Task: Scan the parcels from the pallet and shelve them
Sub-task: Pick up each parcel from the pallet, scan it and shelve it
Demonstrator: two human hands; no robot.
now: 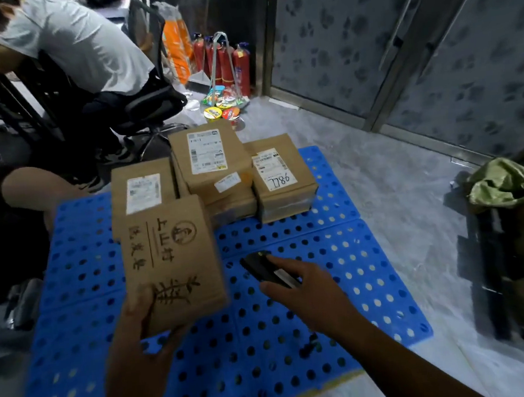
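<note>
Left hand (136, 335): fingers curl round lower edge of brown cardboard parcel with printed characters (170, 258), held tilted above blue perforated plastic pallet (300, 338); no label on visible face. Right hand (311, 289): fingers grip black handheld scanner (266, 268), just beside parcel. Scan of this parcel likely pending; shelf out of view, nothing seen shelved. Several labelled brown cardboard parcels (212, 161) waiting, stacked at pallet's far end. Near half of pallet bare. Open grey floor (397, 185) to right; seated person (79, 40) on office chair (152, 103) near far-left corner.
</note>
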